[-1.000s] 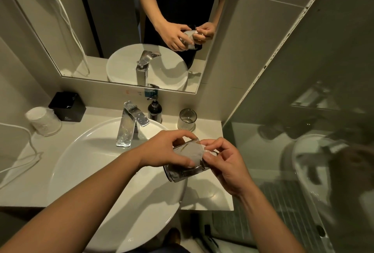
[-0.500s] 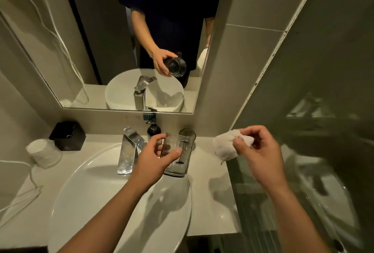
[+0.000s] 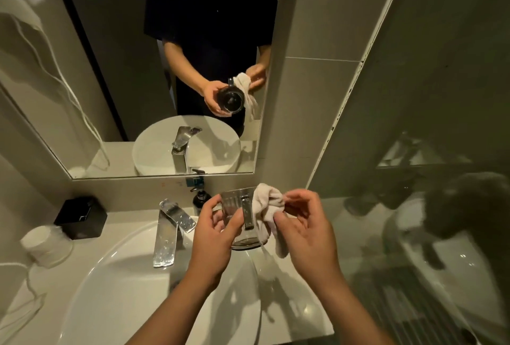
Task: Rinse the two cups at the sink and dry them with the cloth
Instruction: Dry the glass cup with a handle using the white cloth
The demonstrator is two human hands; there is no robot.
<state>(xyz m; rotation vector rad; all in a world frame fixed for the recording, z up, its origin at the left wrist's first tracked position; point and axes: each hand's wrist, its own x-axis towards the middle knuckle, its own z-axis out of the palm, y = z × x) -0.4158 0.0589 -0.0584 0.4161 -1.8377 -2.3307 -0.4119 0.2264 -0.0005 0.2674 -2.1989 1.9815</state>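
The left hand (image 3: 212,237) curls its fingers and thumb round a clear glass cup (image 3: 234,204), holding it tipped with its mouth toward the mirror (image 3: 82,96), above the back right rim of the sink (image 3: 110,275). Nothing shows inside the cup. The right hand (image 3: 306,231) pinches a bunched white cloth (image 3: 269,204), which touches the cup's handle side. A faucet (image 3: 168,231) and a dark soap bottle (image 3: 201,199) stand at the back edge of the counter (image 3: 124,220).

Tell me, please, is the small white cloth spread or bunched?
Bunched: the small white cloth sits crumpled in the right hand, one end hanging down.
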